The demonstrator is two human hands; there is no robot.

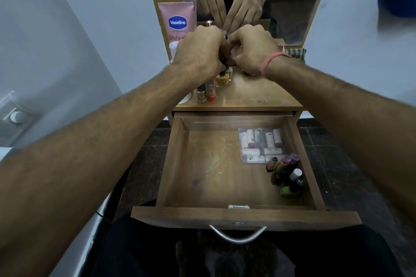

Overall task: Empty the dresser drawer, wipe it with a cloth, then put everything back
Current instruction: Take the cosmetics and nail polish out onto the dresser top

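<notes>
We sat before a wooden dresser top with a mirror rising at its back, pale wall to one side and dark tiled floor beneath. Below the top the drawer stood pulled fully out toward our lap, its long sides running away from us and its metal handle nearest.

The drawer was not yet empty. Its floor was bare and scuffed on our left, while the rest of its contents crowded the right rear: a clear pouch of small tubes lying flat, and just in front of it a cluster of little bottles tumbled against the right wall.

Those things lay well below and nearer to us than both hands, and on our right, so we judged the right hand closer to them. A reach would have to come back toward us and down.

Both hands were up over the back of the dresser top, touching one another. Our left hand was curled around a dark-capped bottle, apparently setting it down among the upright nail polish bottles already lined up there. Our right hand, with a pink thread at the wrist, had its fingers curled in against the left; whether it pinched anything we could not tell.

A pink lotion tube stood behind the left hand.
</notes>
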